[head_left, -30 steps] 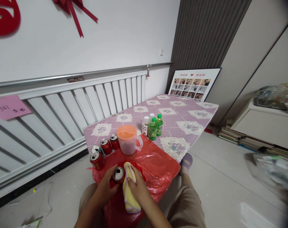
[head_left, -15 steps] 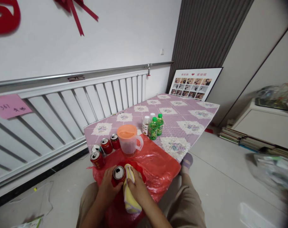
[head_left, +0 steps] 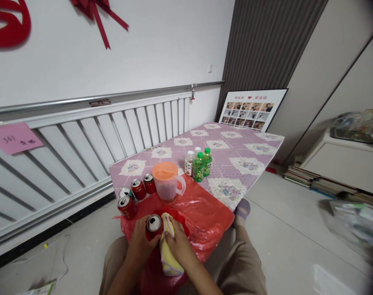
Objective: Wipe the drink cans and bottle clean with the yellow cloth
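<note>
My left hand (head_left: 141, 239) is wrapped round the left side of a red drink can (head_left: 154, 223), its opened top facing up. Pressed against the can's right side is a folded yellow cloth (head_left: 171, 258) with pale purple edging, gripped by my right hand (head_left: 178, 237). Both hands are over a red bowl (head_left: 184, 227), which they partly cover. The bowl rests on a red plastic sheet (head_left: 208, 209). Beyond it stands a clear pitcher (head_left: 165, 189) with an orange lid. More red cans (head_left: 138, 189) and a can with some green stand upright at the left.
Green-capped bottles (head_left: 198, 167) and white-capped bottles (head_left: 189, 163) stand behind the pitcher on the purple flowered tablecloth (head_left: 217, 143). A white radiator (head_left: 137, 127) runs along the table's left side. A photo board (head_left: 251, 108) leans at the far end.
The view has tilted very slightly. Both hands, the can and the cloth keep practically the same places.
</note>
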Available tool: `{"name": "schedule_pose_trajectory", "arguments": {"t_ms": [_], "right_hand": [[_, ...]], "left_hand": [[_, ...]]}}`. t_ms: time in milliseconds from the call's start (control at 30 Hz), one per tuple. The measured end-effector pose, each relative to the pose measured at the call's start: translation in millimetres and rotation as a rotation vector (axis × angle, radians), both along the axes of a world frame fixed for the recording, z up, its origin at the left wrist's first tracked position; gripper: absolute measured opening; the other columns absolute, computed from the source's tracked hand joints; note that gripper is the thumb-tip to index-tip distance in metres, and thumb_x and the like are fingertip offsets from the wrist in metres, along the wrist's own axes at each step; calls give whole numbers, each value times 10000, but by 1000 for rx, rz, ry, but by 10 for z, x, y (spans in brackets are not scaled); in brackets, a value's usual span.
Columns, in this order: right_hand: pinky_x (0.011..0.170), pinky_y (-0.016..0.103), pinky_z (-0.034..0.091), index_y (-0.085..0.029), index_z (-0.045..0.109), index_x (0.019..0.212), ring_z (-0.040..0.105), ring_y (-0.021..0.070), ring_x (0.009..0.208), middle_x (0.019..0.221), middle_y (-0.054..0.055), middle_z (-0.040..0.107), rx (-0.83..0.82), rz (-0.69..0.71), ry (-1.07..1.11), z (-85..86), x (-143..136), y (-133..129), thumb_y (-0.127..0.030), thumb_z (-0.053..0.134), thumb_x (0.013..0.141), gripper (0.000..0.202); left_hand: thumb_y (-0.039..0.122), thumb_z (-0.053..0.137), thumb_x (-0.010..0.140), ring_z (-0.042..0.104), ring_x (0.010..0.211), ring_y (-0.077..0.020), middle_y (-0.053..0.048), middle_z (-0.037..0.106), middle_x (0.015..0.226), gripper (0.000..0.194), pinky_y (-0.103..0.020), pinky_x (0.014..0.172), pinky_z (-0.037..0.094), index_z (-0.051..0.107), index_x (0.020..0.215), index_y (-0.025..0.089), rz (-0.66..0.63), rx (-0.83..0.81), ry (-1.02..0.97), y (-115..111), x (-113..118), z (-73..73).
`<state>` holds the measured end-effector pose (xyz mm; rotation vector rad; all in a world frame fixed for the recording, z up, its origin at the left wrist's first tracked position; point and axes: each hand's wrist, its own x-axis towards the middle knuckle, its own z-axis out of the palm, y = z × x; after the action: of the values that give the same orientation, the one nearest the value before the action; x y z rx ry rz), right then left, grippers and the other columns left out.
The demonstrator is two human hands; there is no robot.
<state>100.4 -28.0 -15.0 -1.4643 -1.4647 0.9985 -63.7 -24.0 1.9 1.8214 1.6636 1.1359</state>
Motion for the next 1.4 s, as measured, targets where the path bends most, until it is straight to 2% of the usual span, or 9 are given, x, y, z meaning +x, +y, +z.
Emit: {"name": "schedule_pose_trajectory", "arguments": {"t_ms": [100,233,367,600,967,1067,1167,1267,1400], "right_hand": [[1133,432,323,-156,503,1363,462,252,1322,1383,140,529,-8,-3,2,-28,21,8,-179,518,799,565],[1136,421,321,-156,495,1367,465,241,1319,1382,138,530,-3,-3,10,-1,30,3,-181,519,800,568],[1142,418,315,-131,466,1384,450,241,1328,1404,152,501,10,-6,17,63,16,-21,-194,506,815,574],[1162,405,286,-163,419,1409,360,225,1391,1476,133,408,111,-12,23,205,-47,-26,-255,483,847,573],[1120,410,350,-126,459,1389,473,255,1309,1366,161,523,10,26,-52,-6,-23,-13,-182,496,813,580],[1126,416,340,-134,465,1384,465,252,1318,1379,157,517,11,28,-51,-14,-8,-5,-183,503,810,578],[1137,423,322,-165,474,1377,448,246,1333,1393,135,515,16,25,-46,-34,7,4,-182,514,803,576],[1141,424,317,-138,460,1385,442,249,1336,1399,150,504,7,24,-44,-29,12,0,-193,505,811,578],[1155,409,299,-106,404,1416,403,236,1363,1442,165,448,30,21,-28,87,-17,-33,-222,466,844,587]], "left_hand": [[191,684,641,553,1190,-320,-123,591,1236,612,-531,1040,430,513,1228,180,-59,-15,-2,25,-65,2],[105,586,631,436,1342,-318,-143,458,1439,782,-527,1121,354,398,1386,185,-215,-53,-26,92,-206,4],[55,522,642,460,1333,-278,-123,509,1410,732,-498,1142,338,452,1357,193,-331,-82,-16,152,-279,-29],[132,611,687,505,1266,-290,-136,547,1333,658,-513,1094,391,473,1327,203,-219,9,21,117,-177,-83],[188,689,639,592,1100,-303,-94,621,1125,514,-521,987,473,575,1140,197,-53,26,12,46,-37,34],[187,688,637,572,1157,-309,-113,603,1199,601,-524,1022,450,535,1218,187,-96,4,-15,57,-74,37],[126,628,645,468,1313,-296,-127,510,1381,748,-510,1111,373,425,1361,197,-201,-25,-39,97,-164,5],[66,564,638,439,1348,-274,-114,497,1419,750,-492,1149,330,447,1363,216,-311,-73,-32,140,-248,-46],[85,581,651,483,1304,-292,-121,543,1365,685,-515,1124,357,498,1318,219,-272,-47,-12,138,-248,-72]]}}
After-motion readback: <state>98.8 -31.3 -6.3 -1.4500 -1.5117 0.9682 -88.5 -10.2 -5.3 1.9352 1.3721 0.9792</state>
